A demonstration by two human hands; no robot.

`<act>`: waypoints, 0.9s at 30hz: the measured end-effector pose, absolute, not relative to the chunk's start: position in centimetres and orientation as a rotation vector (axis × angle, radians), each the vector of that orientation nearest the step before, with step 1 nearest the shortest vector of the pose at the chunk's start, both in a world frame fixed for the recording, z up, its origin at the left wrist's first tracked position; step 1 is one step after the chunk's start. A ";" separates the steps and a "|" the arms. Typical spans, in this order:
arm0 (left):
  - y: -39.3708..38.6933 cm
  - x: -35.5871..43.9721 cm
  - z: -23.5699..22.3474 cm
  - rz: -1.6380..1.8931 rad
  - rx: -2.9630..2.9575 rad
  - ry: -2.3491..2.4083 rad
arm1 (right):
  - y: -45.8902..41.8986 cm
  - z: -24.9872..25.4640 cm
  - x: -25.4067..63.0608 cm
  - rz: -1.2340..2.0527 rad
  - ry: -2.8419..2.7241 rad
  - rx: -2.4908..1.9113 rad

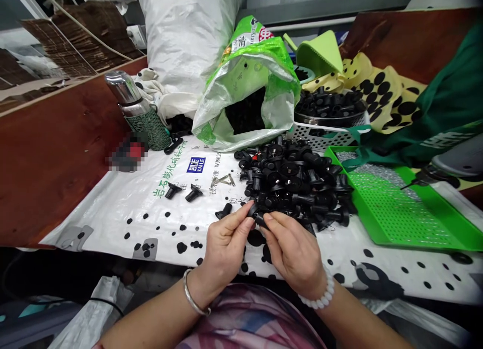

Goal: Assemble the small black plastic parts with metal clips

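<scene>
The left hand [225, 246] wears a shiny silver bangle [193, 294], and the right hand [293, 253] wears a white bead bracelet [320, 292]. The two hands are close together. Both grips are clamped on one small black plastic part [257, 213], held in the fingertips.

Just past the fingers, at 12 o'clock, is a big heap of black plastic parts [290, 183]. Three more black parts [173, 189] lie apart from the heap, at 10 o'clock. They rest on a white plastic sheet with black spots [113, 215], which covers a reddish-brown wooden tabletop [56, 158].

At 2 o'clock sits a flat bright green tray full of small holes [396, 208]. Behind it is a steel bowl of black parts [328, 107]. At 12 o'clock stands an open green and white woven sack [245, 97]. At 11 o'clock stands a steel flask in a green woven cover [145, 120].
</scene>
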State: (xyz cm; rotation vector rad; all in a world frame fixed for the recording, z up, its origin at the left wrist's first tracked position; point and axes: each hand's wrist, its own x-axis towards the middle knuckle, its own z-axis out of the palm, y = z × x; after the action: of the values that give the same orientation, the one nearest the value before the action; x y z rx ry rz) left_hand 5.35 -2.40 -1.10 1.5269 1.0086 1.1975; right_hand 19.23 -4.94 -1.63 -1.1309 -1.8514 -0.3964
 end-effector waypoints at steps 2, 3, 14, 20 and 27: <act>-2.6 5.4 -1.0 1.250 1.568 1.010 | -4.8 -1.4 19.2 -0.335 -1.831 -1.129; -2.7 5.3 -0.9 1.275 1.596 1.012 | -4.8 -1.3 19.1 -0.287 -1.814 -1.132; -3.1 5.0 -1.7 1.381 1.803 1.036 | -5.7 -0.8 17.5 0.740 -1.333 -1.353; -2.7 4.9 -2.1 1.365 1.781 1.098 | -5.7 -0.3 17.5 1.109 -1.216 -1.381; -2.1 4.2 -1.6 1.278 1.862 0.973 | -5.9 -0.2 18.5 1.131 -1.308 -1.338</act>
State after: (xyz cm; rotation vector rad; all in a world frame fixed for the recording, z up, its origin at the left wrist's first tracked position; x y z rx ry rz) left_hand 4.25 -2.14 -1.62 1.8619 0.9730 1.2779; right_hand 18.53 -5.94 -0.23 -1.3384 -1.3079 1.1314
